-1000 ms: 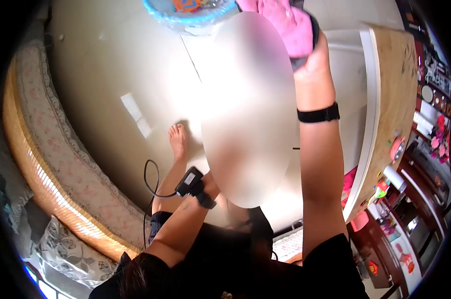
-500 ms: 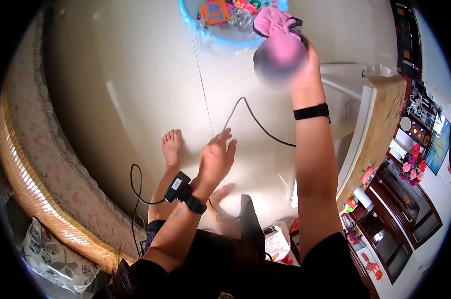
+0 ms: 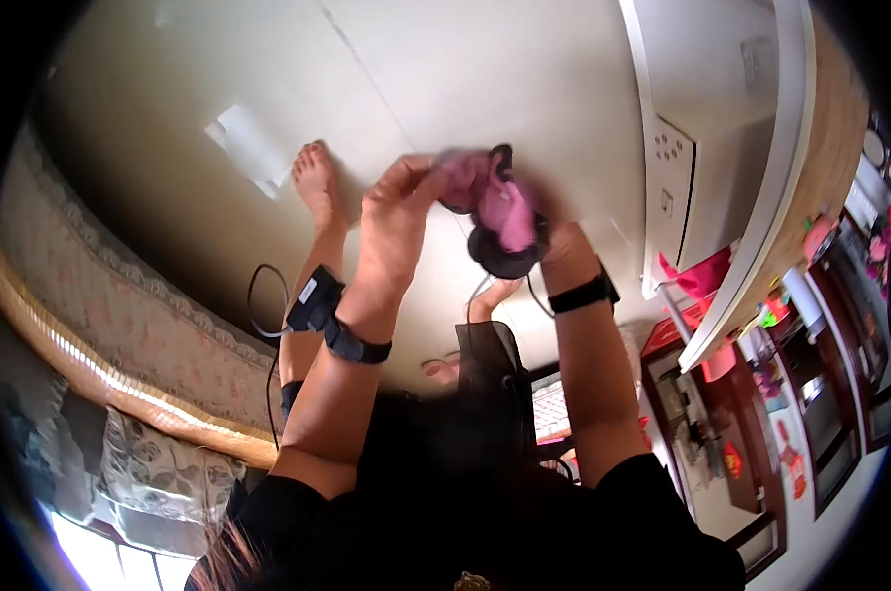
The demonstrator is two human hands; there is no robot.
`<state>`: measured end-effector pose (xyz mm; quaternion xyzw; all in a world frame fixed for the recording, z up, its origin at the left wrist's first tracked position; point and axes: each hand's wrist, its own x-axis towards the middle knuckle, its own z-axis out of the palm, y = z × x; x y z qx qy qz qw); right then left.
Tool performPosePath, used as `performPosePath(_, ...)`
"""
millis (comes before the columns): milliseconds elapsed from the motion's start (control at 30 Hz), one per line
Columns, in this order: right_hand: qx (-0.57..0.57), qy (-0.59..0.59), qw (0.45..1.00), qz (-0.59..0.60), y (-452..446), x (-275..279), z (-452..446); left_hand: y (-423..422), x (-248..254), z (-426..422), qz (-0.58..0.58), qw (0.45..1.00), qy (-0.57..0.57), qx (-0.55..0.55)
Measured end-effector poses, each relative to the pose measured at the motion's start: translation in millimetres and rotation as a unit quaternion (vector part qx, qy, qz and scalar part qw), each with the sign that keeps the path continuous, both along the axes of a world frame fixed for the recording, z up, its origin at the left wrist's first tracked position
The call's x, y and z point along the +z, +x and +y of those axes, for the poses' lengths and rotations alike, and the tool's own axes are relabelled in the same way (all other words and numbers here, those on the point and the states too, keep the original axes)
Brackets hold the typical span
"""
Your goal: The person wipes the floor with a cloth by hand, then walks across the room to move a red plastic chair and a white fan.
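Between my hands, above the pale floor, is a bundled pink cloth with black edging. It is partly smeared by motion, and its black trim curls around the lower end. My left hand pinches the cloth's left end between thumb and fingers. At the other end, my right hand grips the cloth; its fingers are blurred and partly behind the fabric. A black band with a small box and a cable sits on my left wrist, and another black band on my right.
A patterned, lace-edged sofa runs along the left, with a grey leaf-print cushion. At right stands a table with a wooden top, a white box-shaped thing beneath it. My bare foot is on the tiled floor.
My right hand has drawn the pink cloth back from the blue-rimmed bin toward my body. My left hand has risen and taken hold of its other end. The bin has left the view.
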<state>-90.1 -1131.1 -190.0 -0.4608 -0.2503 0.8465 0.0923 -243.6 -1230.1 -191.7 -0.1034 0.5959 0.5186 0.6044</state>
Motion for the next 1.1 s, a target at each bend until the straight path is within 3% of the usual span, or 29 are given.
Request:
performPosePath(67,-0.120,-0.161,0.977,0.076,42.2,-29.4,-34.4,45.7,-3.4,-16.1,0.135,0.974,-0.017,-0.180)
performPosePath(100,-0.202,-0.211,0.956,0.004,74.2,-45.9,-60.5,72.0,-5.6,-30.4,0.258,0.929,0.048,-0.262)
performPosePath(133,-0.280,-0.265,0.920,-0.070,105.4,-63.0,-92.7,95.7,-13.0,-46.6,0.305,0.882,0.085,-0.349)
performPosePath(167,-0.348,-0.288,0.878,-0.157,118.3,-67.5,-118.2,112.4,-5.2,-52.9,0.321,0.842,0.070,-0.427)
performPosePath(200,-0.365,-0.256,0.882,-0.154,118.9,-55.5,-132.1,127.9,2.4,-59.4,0.338,0.795,0.056,-0.500)
performPosePath(267,-0.399,-0.239,0.868,-0.174,124.4,-33.6,-148.6,150.6,2.9,-80.9,0.298,0.767,0.057,-0.566)
performPosePath(400,-0.351,-0.179,0.893,-0.217,183.0,-55.5,-206.0,177.6,6.5,-110.8,0.199,0.768,0.121,-0.596)
performPosePath(433,-0.283,-0.104,0.903,-0.306,210.8,-77.2,-218.6,181.2,5.8,-115.7,0.201,0.754,0.157,-0.605)
performPosePath(533,-0.316,0.027,0.844,-0.431,231.4,-104.3,-174.9,178.0,10.5,-111.2,0.142,0.748,0.115,-0.638)
performPosePath(600,-0.180,0.164,0.802,-0.545,301.8,-181.3,-170.5,168.0,8.5,-107.6,0.171,0.743,0.098,-0.640)
performPosePath(733,-0.156,0.021,0.695,-0.702,314.2,-248.9,-121.9,146.4,2.4,-105.8,0.217,0.737,0.051,-0.638)
performPosePath(767,-0.075,0.040,0.673,-0.735,326.6,-299.7,-130.6,142.8,1.4,-103.1,0.215,0.741,0.043,-0.635)
performPosePath(800,-0.051,0.071,0.628,-0.774,297.1,-320.4,-128.3,139.8,0.6,-102.0,0.219,0.745,0.041,-0.629)
performPosePath(833,-0.010,0.125,0.631,-0.766,257.9,-322.2,-123.7,135.7,1.8,-102.1,0.224,0.749,0.038,-0.622)
performPosePath(867,0.102,0.239,0.582,-0.771,226.9,-337.5,-131.2,131.5,0.3,-101.5,0.229,0.753,0.034,-0.617)
performPosePath(900,0.137,0.302,0.625,-0.707,183.4,-316.1,-126.6,128.0,-3.6,-99.7,0.234,0.755,0.040,-0.612)
performPosePath(933,0.054,0.410,0.638,-0.649,150.7,-322.9,-138.3,125.7,-4.8,-98.6,0.238,0.757,0.044,-0.607)
performPosePath(1067,0.050,0.427,0.787,-0.442,74.5,-291.2,-159.8,120.1,-1.3,-88.0,0.239,0.777,0.043,-0.581)
performPosePath(1100,0.046,0.415,0.790,-0.449,79.9,-294.1,-159.8,118.3,-1.5,-84.0,0.242,0.778,0.046,-0.577)
